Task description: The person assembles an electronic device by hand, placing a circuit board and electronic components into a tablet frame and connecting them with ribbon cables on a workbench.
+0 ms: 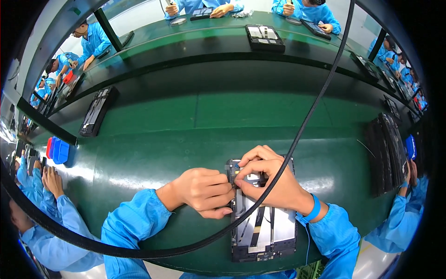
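Note:
An opened tablet (285, 228) lies on the green bench in front of me, its inside facing up with silvery battery panels, black flat cables and small circuit parts along the edges. My left hand (204, 191) is curled closed against its upper left edge; the fingertips are partly hidden. Over the tablet's upper part arches my right hand (269, 179), thumb and index finger pinched together near that same edge, close to the left fingers. Whatever sits in either pinch is too small or hidden to make out. A blue wrist strap (316, 208) circles my right wrist.
A thick black cable (320, 88) loops across the view. Stacked black trays (386, 153) stand at right, blue bins (59, 149) at left. Another opened device (98, 111) lies far left, one (265, 37) on the raised shelf. Co-workers in blue sit beside and opposite.

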{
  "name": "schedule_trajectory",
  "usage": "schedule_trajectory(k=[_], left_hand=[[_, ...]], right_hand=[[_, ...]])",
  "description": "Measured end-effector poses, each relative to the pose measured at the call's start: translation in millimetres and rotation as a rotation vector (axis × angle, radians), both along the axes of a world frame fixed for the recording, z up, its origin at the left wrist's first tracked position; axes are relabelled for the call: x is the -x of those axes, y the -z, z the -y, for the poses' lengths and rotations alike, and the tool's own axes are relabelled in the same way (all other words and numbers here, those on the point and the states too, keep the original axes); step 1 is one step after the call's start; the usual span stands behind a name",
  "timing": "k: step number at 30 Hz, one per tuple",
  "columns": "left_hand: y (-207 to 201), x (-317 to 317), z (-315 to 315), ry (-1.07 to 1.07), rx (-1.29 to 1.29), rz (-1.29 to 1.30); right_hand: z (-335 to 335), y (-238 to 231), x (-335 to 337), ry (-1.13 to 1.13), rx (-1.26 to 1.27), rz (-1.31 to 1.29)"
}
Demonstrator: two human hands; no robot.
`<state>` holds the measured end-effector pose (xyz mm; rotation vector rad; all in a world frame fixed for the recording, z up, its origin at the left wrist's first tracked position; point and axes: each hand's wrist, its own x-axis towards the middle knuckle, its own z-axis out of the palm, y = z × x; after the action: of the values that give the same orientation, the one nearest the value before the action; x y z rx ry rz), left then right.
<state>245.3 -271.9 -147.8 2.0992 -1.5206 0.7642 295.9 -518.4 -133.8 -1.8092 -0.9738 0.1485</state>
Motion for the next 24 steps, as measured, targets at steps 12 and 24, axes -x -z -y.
schedule_trajectory(k=[12,24], left_hand=[[1.0,3.9,-3.8,-0.012,0.026,-0.081],[1.4,11.4,-3.5,0.024,0.034,-0.072]], right_hand=[[4.1,1.6,1.2,0.020,0.032,0.006],[2.6,8.9,-1.4,0.044,-0.045,0.078]])
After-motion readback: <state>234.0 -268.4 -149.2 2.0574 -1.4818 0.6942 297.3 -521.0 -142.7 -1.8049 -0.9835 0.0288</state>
